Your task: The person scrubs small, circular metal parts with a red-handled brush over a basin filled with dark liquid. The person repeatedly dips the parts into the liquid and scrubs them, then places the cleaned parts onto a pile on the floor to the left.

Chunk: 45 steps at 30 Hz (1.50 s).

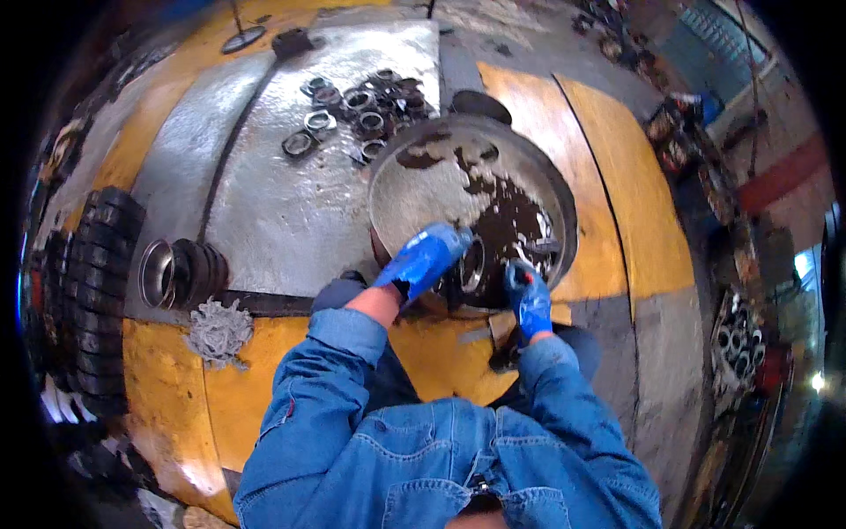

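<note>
A wide round metal pan (419, 196) stands in front of me, with dark oily liquid pooled on its right side. My left hand (432, 254), in a blue glove, grips a shiny metal ring (473, 266) at the pan's near edge; the ring stands tilted on its side. To its right, my right hand (530, 301), also gloved in blue, is closed over the near right part of the pan. Its fingers curl around something too small and hidden to name, with a bit of red showing.
Several metal rings (372, 115) lie on a steel plate (273, 220) beyond the pan. A row of ring-shaped parts (189, 271) and a heap of grey rags (218, 331) lie at left, beside a stack of tyres (104, 282). More parts (737, 342) line the right side.
</note>
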Tool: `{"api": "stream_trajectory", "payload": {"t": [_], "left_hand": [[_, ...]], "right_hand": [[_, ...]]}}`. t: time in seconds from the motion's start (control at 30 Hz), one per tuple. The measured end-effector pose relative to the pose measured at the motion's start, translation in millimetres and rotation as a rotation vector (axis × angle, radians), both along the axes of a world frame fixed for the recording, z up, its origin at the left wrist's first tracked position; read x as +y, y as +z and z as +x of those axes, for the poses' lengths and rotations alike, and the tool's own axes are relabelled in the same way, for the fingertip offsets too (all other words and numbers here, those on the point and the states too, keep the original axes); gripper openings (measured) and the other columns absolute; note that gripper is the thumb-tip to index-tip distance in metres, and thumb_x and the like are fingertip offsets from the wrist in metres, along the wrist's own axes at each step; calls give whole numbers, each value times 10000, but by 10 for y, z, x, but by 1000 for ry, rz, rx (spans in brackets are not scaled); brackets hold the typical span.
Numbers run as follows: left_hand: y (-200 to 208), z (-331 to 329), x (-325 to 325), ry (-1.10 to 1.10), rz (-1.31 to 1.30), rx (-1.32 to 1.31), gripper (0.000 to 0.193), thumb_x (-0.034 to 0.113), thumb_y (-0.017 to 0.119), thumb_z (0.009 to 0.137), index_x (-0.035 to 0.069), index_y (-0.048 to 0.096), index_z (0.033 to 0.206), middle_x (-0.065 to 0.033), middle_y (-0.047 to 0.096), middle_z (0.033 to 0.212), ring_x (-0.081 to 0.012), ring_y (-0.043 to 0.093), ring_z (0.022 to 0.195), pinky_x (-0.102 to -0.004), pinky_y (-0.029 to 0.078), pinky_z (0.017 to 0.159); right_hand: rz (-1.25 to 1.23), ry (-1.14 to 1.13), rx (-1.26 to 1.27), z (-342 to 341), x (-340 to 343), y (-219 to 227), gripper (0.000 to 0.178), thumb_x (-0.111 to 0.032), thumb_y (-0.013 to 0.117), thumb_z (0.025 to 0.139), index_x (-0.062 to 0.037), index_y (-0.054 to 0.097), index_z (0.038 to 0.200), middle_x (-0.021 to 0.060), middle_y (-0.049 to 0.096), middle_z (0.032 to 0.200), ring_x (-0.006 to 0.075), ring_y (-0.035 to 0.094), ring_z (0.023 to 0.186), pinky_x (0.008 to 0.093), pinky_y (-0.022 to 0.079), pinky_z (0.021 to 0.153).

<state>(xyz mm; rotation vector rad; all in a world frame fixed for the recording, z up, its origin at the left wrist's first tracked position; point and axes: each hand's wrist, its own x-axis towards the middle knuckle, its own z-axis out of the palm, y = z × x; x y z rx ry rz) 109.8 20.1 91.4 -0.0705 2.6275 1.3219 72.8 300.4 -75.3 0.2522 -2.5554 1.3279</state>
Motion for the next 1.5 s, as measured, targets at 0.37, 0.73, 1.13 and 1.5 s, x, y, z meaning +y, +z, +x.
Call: {"api": "stream_trajectory", "payload": {"t": [0.37,0.73,1.13,1.5], "left_hand": [[-146,-123,50,35,-22,-36,698,589,494,1028,-73,709,970,-263,695,860,-401,673,856,-476,491,833],[-284,-221,38,24,-128,-43,716,618,497,1024,-60,709,930,-203,672,785,-329,655,773,-449,485,744],[-284,-295,69,62,-151,-171,715,647,520,1005,-36,708,912,-172,687,755,-297,675,731,-412,505,709],[-283,-295,115,65,-111,-163,703,615,511,1032,-51,724,962,-134,692,785,-263,655,720,-402,505,699]], "right_hand": [[250,-112,14,-39,25,116,215,-300,730,930,-135,790,1054,125,770,1075,335,733,1002,403,589,896],[263,-175,-48,-32,51,120,230,-368,724,923,-186,787,1051,110,768,1060,348,729,968,435,590,870],[358,-143,-130,-38,72,163,259,-396,659,942,-193,767,1060,108,760,1036,357,718,980,465,578,848],[333,-168,-118,-60,64,76,267,-417,669,931,-191,766,1034,105,767,982,340,731,929,460,577,822]]}}
